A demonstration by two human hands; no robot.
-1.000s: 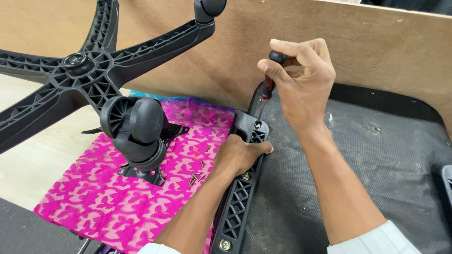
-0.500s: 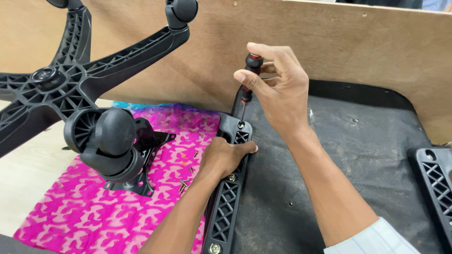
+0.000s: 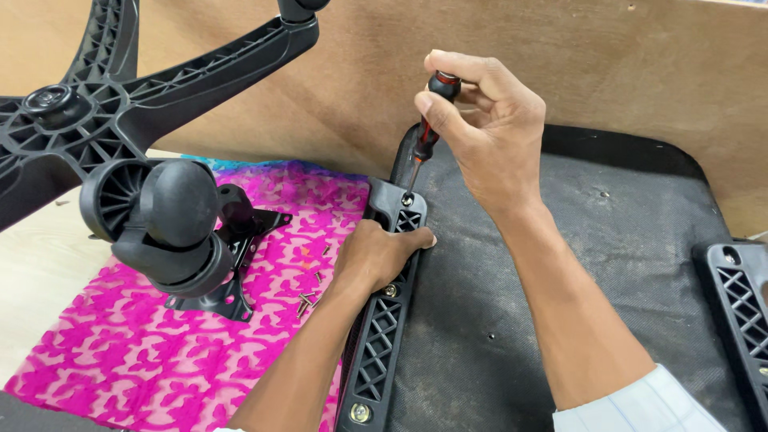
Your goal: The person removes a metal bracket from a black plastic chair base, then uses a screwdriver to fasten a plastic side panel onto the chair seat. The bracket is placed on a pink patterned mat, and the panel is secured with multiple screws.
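Observation:
My right hand (image 3: 488, 128) grips a red-and-black screwdriver (image 3: 428, 132) held upright, its tip in a screw hole at the top of a black plastic armrest bracket (image 3: 380, 336). My left hand (image 3: 376, 252) clasps that bracket from the left side, fingers wrapped over its edge. The bracket lies along the left edge of a dark fabric seat underside (image 3: 552, 288). Several loose screws (image 3: 308, 298) lie on the pink patterned cloth (image 3: 160, 360) just left of my left forearm.
A black five-arm chair base (image 3: 104, 120) with a caster wheel (image 3: 172, 212) lies at left over the cloth, beside a black mounting plate (image 3: 232, 264). A brown board (image 3: 592, 72) stands behind. A second armrest bracket (image 3: 744, 312) lies at the right edge.
The view has shifted, so the chair base and hands sit further left in frame. My right hand stays on the screwdriver at the bracket's top hole; my left hand keeps its hold.

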